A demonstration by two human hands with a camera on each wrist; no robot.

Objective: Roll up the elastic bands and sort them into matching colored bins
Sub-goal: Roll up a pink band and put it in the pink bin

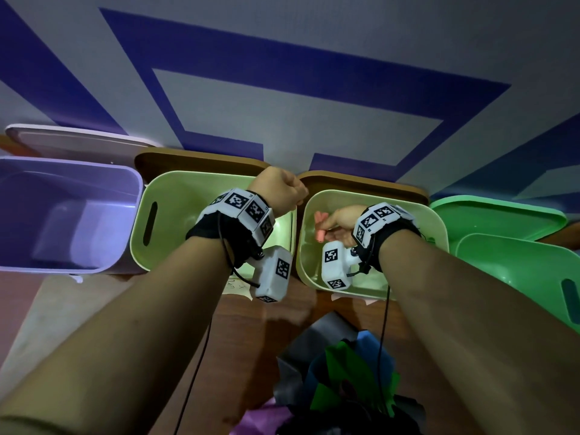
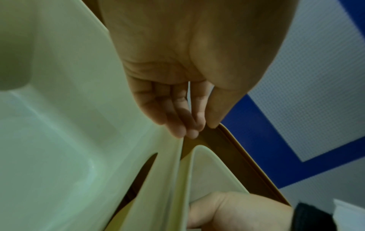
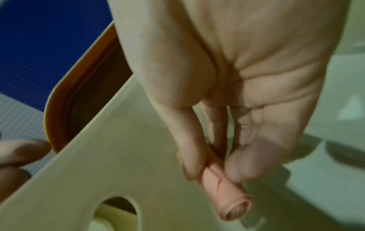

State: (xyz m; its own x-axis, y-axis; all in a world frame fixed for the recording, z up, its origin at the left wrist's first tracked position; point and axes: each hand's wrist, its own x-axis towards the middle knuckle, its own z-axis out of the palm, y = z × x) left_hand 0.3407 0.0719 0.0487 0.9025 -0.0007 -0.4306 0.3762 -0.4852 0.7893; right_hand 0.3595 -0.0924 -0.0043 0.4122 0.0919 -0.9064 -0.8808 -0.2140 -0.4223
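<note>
**Fingers pinch the rolled band over the cream bin**

Fingers point(image 3: 236, 170) and thumb of the right hand point(image 1: 340, 222) pinch a tightly rolled pink band point(image 3: 227, 193) near its upper part, so most of the roll sticks out below the fingertips. Its long axis runs on from the fingers, slanting downward into the cream bin point(image 1: 436, 224), with the spiral end of the roll pointing toward the bin's floor. In the head view the roll hangs inside the bin's mouth, near its far left corner and clear of the walls; whether anything else lies in the bin is hidden by the wrist and its camera.

That is the relation the coming move turns on: the band is already below the rim and directly under the pinch, so letting it go looks like all that remains, and it should fall end first. Because it is a round roll, it may tip over and roll a little on landing, or loosen slightly.

The left hand point(image 1: 279, 189) holds nothing. Its fingers, straight and close together, hover at the gap between the pale green bin point(image 1: 147, 199) and the cream one, just beside both rims, so the right hand is plainly the nearer one to the band.

A heap of unrolled bands point(image 1: 342, 381) in green, blue, grey and purple lies on the wooden surface point(image 1: 244, 340) near the person.
</note>
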